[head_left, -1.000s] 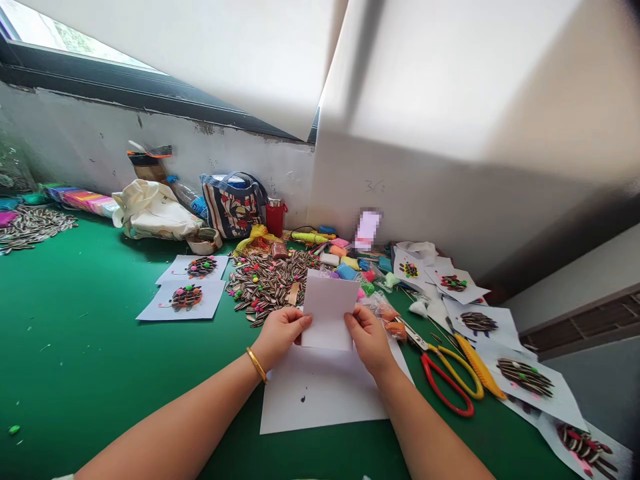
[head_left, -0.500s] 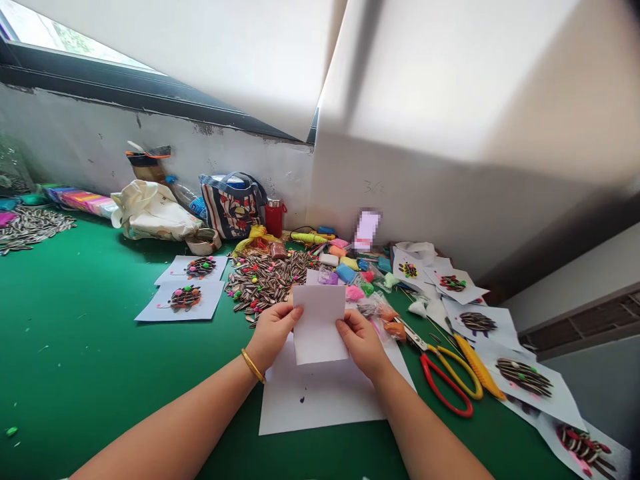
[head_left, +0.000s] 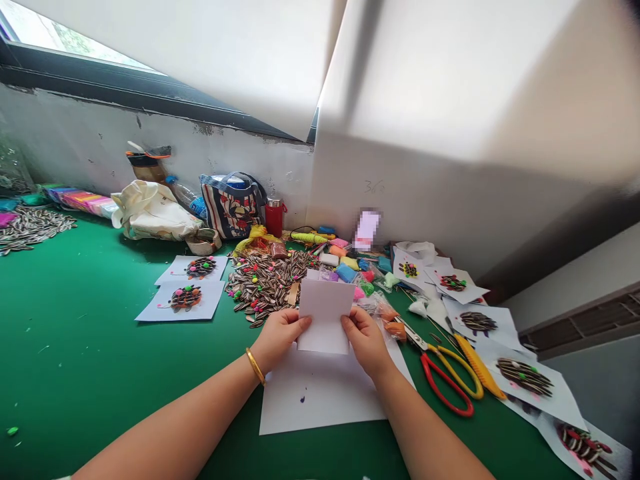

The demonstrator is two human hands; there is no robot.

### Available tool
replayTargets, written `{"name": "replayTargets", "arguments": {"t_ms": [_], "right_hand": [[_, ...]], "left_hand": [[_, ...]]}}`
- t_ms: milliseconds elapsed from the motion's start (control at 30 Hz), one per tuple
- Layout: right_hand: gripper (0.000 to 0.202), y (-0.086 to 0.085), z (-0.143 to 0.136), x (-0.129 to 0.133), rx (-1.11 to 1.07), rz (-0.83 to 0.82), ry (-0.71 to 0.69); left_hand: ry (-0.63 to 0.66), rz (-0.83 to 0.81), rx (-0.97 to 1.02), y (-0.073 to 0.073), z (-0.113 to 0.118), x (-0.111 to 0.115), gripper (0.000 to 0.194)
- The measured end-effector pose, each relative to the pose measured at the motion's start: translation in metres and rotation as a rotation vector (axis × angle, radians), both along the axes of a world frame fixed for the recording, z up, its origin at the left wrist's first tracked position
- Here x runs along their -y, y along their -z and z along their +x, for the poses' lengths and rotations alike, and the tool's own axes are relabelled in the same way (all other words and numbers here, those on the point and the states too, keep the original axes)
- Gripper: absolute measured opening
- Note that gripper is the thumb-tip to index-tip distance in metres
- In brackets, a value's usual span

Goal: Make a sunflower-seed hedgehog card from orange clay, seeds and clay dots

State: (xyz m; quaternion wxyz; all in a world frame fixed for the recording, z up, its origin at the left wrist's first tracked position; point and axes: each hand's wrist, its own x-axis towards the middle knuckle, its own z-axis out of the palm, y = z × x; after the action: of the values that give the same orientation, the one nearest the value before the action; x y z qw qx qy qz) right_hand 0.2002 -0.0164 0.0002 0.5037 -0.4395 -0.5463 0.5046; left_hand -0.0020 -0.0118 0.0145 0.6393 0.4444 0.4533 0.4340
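A small blank white card [head_left: 326, 317] is held up between both hands, over a larger white sheet [head_left: 340, 393] with a few dark specks on it. My left hand [head_left: 280, 337] pinches the card's left edge, thumb in front; a gold bangle [head_left: 255, 367] circles that wrist. At the right edge, my right hand [head_left: 367, 339] grips in the same way. Fingers behind the card are partly hidden. Just beyond lies a heap of striped sunflower seeds [head_left: 265, 283] mixed with small coloured balls. Bags of coloured clay [head_left: 346, 272] lie beside the heap.
Scissors [head_left: 450, 377] with red and yellow handles and a yellow utility knife [head_left: 477, 365] lie on the right. Several seed-decorated cards [head_left: 525, 377] line the right edge; two more cards [head_left: 187, 300] lie left. Bags [head_left: 233, 207], a red bottle [head_left: 274, 217] and a phone [head_left: 367, 230] stand along the wall.
Both hands have shifted slightly right with the card, which has tilted a little. A tan strip on the seed heap now shows left of the card.
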Motion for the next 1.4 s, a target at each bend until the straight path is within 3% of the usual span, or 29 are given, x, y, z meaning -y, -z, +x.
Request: {"name": "replayTargets", "arguments": {"t_ms": [167,333,433,633,733,867,1000,1100,1167,1267,1400], "right_hand": [[0.028,-0.002,-0.002,0.002,0.061,-0.036,-0.031],[0.024,-0.005,0.0,0.001,0.039,0.023,0.073],[0.025,-0.006,0.002,0.0,0.009,0.032,0.113],[0.025,-0.005,0.004,0.0,0.039,0.047,0.116],[0.025,-0.003,0.0,0.001,0.052,0.041,0.038],[0.026,0.002,-0.006,0.006,0.083,-0.015,-0.126],[0.033,0.002,0.004,0.006,0.091,-0.086,-0.286],[0.045,-0.005,0.02,0.0,0.036,-0.023,-0.161],[0.05,-0.011,0.028,-0.004,0.021,0.037,-0.078],[0.045,-0.02,0.03,-0.002,0.187,0.123,-0.157],[0.019,-0.029,0.013,0.01,0.563,0.342,-0.317]], "left_hand": [[-0.049,0.042,-0.048,-0.003,-0.001,-0.001,0.047],[0.078,0.039,-0.142,-0.005,0.001,0.003,0.045],[0.082,0.047,-0.227,-0.004,0.001,0.003,0.043],[0.041,0.225,-0.336,0.003,-0.005,-0.002,0.047],[-0.034,0.229,-0.221,0.002,-0.006,-0.003,0.041],[-0.106,0.003,0.05,-0.002,-0.005,-0.004,0.046],[-0.13,-0.094,0.082,-0.007,-0.008,-0.006,0.044],[0.003,-0.089,-0.076,-0.01,-0.011,-0.006,0.035],[0.122,0.014,-0.275,-0.01,-0.012,-0.003,0.028],[0.248,0.263,-0.554,-0.01,-0.007,0.005,0.024],[0.363,0.479,-0.768,-0.01,0.003,0.019,0.027]]}}
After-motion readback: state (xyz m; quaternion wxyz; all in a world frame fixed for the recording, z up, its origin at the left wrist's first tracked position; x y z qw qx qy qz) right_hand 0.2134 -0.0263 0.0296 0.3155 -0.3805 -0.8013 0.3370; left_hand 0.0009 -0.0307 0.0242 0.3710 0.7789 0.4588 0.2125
